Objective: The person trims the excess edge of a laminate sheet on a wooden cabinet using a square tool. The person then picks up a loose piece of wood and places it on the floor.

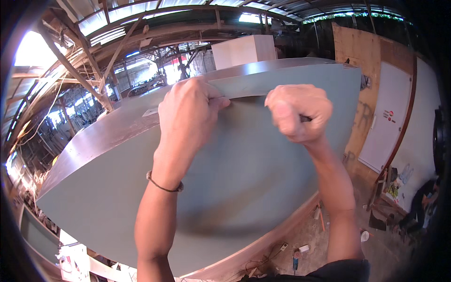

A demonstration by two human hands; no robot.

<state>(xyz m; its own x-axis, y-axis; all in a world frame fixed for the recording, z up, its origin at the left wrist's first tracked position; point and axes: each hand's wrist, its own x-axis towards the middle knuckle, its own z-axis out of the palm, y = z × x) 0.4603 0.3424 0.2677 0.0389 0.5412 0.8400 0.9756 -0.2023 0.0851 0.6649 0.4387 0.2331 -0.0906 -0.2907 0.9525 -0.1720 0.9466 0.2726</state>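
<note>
A large grey-green panel (263,155) stands tilted before me, its smooth face toward me and its pale, shiny top edge (112,129) curving away. Along the upper part of this face, a thin pale strip (248,89) spans the gap between my hands, with a dark shadow below it. My left hand (188,110) pinches the strip's left end between thumb and fingers. At its right end my right hand (299,113) is closed in a fist, slightly blurred; its grip on the strip is partly hidden by the fingers.
Behind the panel rises a pale box-shaped cabinet (244,51). A white door (386,117) leans against plywood at the right. On the floor lie a screwdriver-like tool (295,261), a white roll (364,236) and cables. Wooden posts (70,63) stand at the left.
</note>
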